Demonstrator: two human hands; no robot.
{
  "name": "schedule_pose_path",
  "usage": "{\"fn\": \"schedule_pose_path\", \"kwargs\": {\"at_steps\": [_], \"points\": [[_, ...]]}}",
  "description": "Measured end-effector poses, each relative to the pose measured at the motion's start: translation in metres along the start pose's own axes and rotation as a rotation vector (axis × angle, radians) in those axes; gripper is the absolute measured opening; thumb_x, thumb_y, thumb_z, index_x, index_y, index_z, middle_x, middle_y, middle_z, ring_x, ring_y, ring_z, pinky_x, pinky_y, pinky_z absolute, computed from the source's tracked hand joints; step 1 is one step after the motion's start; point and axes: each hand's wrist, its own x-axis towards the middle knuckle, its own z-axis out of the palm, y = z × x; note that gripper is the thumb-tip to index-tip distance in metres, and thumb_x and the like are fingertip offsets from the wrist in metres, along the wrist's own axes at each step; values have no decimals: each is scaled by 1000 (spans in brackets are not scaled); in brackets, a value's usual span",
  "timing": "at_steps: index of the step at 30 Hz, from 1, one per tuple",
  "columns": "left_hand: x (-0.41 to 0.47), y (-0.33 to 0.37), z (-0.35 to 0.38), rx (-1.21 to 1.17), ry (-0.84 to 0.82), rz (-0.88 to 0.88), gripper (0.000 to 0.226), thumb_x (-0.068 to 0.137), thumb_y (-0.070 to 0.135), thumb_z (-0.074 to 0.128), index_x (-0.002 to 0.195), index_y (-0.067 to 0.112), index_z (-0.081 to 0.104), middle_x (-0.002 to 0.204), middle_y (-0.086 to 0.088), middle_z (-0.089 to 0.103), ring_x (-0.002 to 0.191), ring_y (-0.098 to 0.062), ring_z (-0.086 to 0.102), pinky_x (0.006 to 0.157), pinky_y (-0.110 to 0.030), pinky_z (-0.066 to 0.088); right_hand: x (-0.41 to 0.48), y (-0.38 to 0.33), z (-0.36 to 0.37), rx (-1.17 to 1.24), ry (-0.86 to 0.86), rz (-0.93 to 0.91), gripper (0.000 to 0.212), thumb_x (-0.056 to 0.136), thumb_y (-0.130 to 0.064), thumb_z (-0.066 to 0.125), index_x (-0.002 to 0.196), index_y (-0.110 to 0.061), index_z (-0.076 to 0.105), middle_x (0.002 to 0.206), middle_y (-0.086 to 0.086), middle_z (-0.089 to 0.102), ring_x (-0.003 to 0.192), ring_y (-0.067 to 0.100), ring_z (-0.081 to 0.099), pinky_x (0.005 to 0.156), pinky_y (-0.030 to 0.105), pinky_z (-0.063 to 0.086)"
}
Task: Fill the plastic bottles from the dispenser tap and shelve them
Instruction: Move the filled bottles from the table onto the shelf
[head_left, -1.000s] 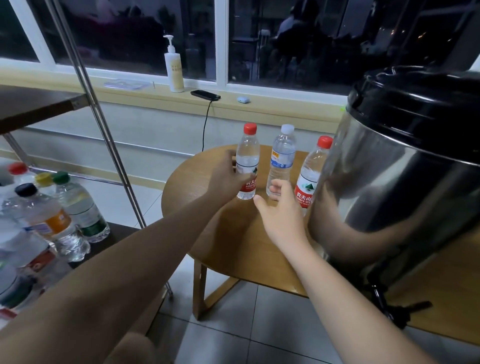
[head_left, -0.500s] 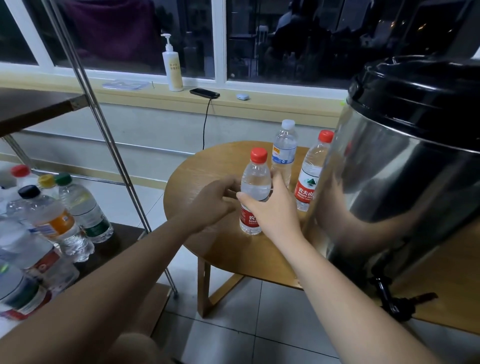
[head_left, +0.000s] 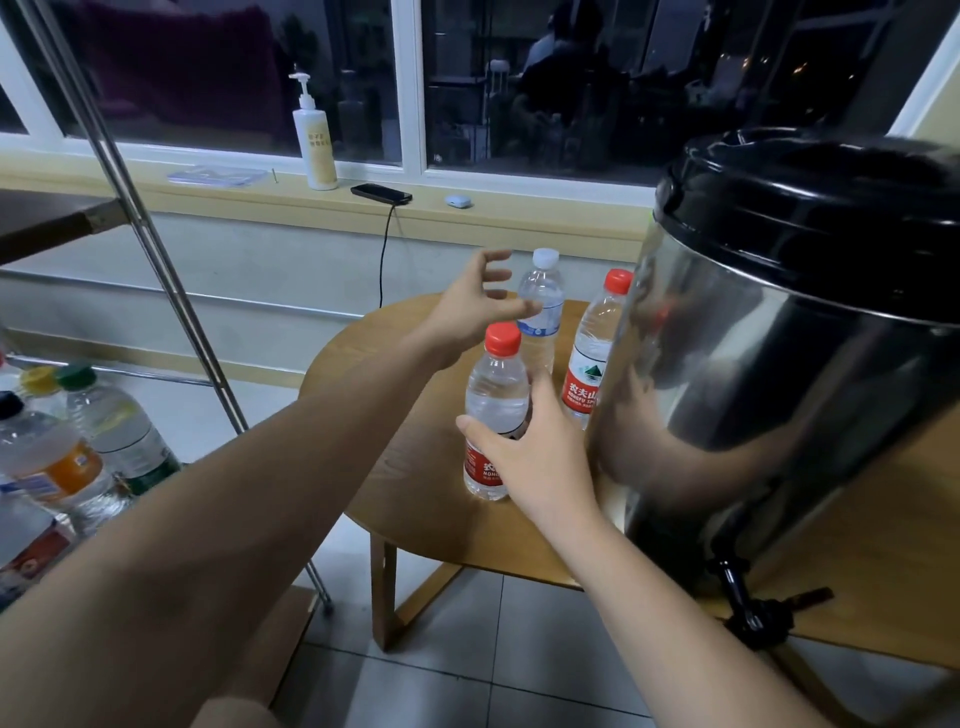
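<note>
The right hand (head_left: 535, 457) grips the small clear plastic bottle (head_left: 496, 395), upright on the round wooden desk (head_left: 415, 499) beside the steel dispenser (head_left: 779, 364). The left hand (head_left: 478, 306) hovers wide and empty above its red cap (head_left: 502, 338). Best: hold the body firm, not squeezing, while uncapping.

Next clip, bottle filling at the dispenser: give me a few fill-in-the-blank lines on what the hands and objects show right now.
1. The right hand grips the near bottle, whose cap is ___.
2. The left hand, fingers spread beside the white-capped bottle, holds ___.
3. The steel dispenser carries a lid coloured ___.
4. The pump bottle stands on the ___.

Missing words: red; nothing; black; windowsill.
</note>
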Motion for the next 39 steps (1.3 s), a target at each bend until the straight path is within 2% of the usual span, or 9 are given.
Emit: {"fn": "schedule_pose_path", "kwargs": {"at_steps": [6,9,16,19,21,23,28,34,39], "points": [[32,16,3,115,-78,26,96,78,28,99,157,28,43,137,0,65,120,-17,69,93,-32,63,-8,-2,-6,-37,11,-10,70,79,-55,89,137,-39,54,124,-23,66,117,3,63,102,38,58],[32,17,12,206,-112,21,81,81,17,95,148,25,50,131,-2,66,111,-18,73,84,-28,63,-8,-4,-9,-47,-7,3,71,79,-56,89,139,-39,54,126,-22,67,119,5,63,102,39,59],[-6,6,9,311,70,96,50,70,28,85,113,27,59,103,1,73,98,-24,74,85,-54,64,-7,-13,-16,-72,-40,6,66,84,-58,84,136,-42,48,128,-21,64,119,5,63,100,39,60],[-37,0,-9,236,157,76,46,79,23,90,114,25,61,104,4,74,93,-11,74,76,-36,64,-6,-14,-17,-88,-43,1,66,79,-67,81,131,-43,49,126,-19,66,118,8,65,98,43,61],[-63,-6,-27,261,205,60,47,78,39,92,115,38,63,103,13,74,88,-4,75,73,-33,64,-7,-15,-15,-89,-37,3,66,75,-73,78,128,-46,49,122,-20,67,114,7,66,96,45,62],[-92,-9,-46,399,264,47,52,73,60,87,118,52,60,106,22,74,92,-7,76,75,-46,64,-9,-18,-10,-99,-59,-12,66,75,-74,79,128,-49,47,122,-21,67,114,7,66,95,44,62],[-176,-13,-86,351,437,101,49,77,27,90,119,37,67,112,15,75,102,-5,70,90,-45,61,-23,-36,20,-50,-181,-87,64,80,-63,86,131,-46,50,129,-20,67,121,7,63,99,39,59],[-290,-23,-128,304,601,11,53,80,20,87,126,39,67,118,14,74,106,-18,74,84,-48,66,-48,-64,71,83,-289,-174,63,79,-61,89,128,-35,59,119,-15,73,110,8,69,92,42,60],[-384,-37,-152,446,647,-42,58,80,16,88,127,40,64,117,12,72,104,-10,72,82,-33,61,-75,-92,117,137,-463,-211,57,82,-55,86,126,-41,54,116,-23,69,106,1,67,93,41,60]]}}
